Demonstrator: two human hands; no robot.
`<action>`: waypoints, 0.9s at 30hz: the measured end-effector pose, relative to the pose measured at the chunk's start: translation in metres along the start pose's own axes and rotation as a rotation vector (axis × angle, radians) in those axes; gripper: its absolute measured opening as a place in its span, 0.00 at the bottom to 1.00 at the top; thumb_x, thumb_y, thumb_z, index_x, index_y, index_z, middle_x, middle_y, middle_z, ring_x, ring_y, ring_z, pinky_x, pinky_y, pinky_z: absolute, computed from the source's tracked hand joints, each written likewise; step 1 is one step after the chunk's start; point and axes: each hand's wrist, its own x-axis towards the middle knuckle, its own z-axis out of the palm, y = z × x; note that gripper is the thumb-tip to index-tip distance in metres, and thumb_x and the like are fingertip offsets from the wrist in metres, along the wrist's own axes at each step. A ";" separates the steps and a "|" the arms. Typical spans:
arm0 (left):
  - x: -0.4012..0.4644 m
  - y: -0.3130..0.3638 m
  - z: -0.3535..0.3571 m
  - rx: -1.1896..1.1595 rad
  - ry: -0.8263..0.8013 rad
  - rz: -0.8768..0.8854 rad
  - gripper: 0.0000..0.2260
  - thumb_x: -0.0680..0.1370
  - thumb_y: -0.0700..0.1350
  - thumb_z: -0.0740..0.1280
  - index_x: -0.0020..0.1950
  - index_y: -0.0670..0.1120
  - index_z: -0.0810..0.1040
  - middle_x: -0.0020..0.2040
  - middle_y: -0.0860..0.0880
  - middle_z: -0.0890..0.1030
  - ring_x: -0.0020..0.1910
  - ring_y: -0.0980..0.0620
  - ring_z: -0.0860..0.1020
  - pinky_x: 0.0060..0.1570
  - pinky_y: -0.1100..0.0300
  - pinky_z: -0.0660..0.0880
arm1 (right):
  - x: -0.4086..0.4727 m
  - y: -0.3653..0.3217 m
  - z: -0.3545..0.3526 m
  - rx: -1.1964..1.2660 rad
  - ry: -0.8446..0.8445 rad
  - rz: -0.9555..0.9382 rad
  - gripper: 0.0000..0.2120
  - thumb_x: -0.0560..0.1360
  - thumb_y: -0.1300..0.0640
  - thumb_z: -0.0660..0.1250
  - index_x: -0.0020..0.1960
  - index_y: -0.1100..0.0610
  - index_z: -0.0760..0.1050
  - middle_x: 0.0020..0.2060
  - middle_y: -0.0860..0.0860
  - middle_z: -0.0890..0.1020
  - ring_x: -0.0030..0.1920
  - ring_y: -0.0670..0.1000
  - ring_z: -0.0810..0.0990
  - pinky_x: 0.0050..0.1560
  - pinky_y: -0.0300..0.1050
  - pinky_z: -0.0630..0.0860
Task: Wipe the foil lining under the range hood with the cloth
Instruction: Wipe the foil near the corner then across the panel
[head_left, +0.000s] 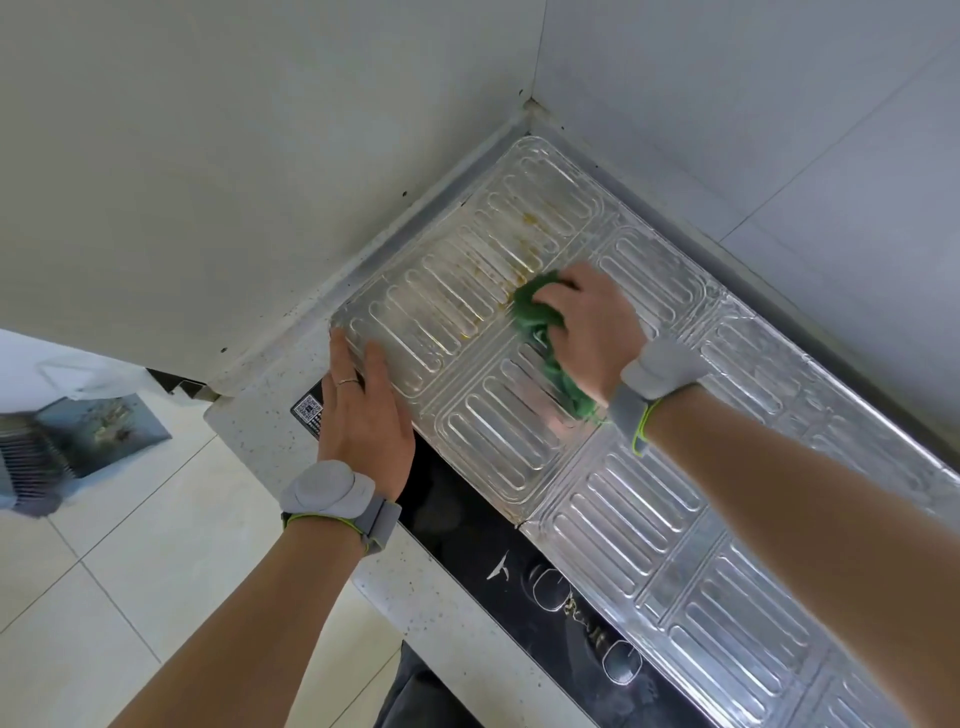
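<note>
Both forearms reach up from the lower edge, each with a grey wristband. Left hand (363, 410) lies flat with straight fingers on the near corner of the foil lining (649, 519). Right hand (592, 332) curls around a green cloth (540, 312), pressing it onto a greasy, yellow-stained panel. Beside the foil runs a black stove panel (467, 530), set in a speckled bench (249, 441).

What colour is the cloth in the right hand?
Green; the cloth shows in the head view.
</note>
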 end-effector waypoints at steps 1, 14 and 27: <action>0.000 0.002 0.000 0.003 0.001 0.007 0.23 0.78 0.37 0.63 0.73 0.36 0.65 0.76 0.30 0.55 0.64 0.28 0.69 0.64 0.40 0.70 | 0.004 0.005 0.000 -0.004 0.022 0.043 0.13 0.73 0.64 0.66 0.56 0.58 0.79 0.55 0.58 0.77 0.52 0.62 0.75 0.49 0.53 0.76; 0.003 0.002 -0.004 0.007 -0.024 -0.001 0.25 0.76 0.41 0.58 0.73 0.37 0.65 0.77 0.32 0.53 0.63 0.28 0.69 0.64 0.39 0.70 | 0.010 -0.030 0.008 0.022 -0.130 -0.256 0.14 0.73 0.64 0.69 0.58 0.56 0.79 0.57 0.57 0.77 0.56 0.60 0.76 0.54 0.55 0.78; 0.003 0.004 -0.002 -0.008 -0.076 -0.069 0.22 0.77 0.41 0.60 0.72 0.41 0.65 0.78 0.35 0.51 0.66 0.32 0.68 0.65 0.41 0.70 | 0.007 -0.072 0.025 0.106 -0.161 -0.256 0.14 0.71 0.67 0.69 0.57 0.59 0.79 0.55 0.58 0.77 0.52 0.60 0.76 0.51 0.54 0.79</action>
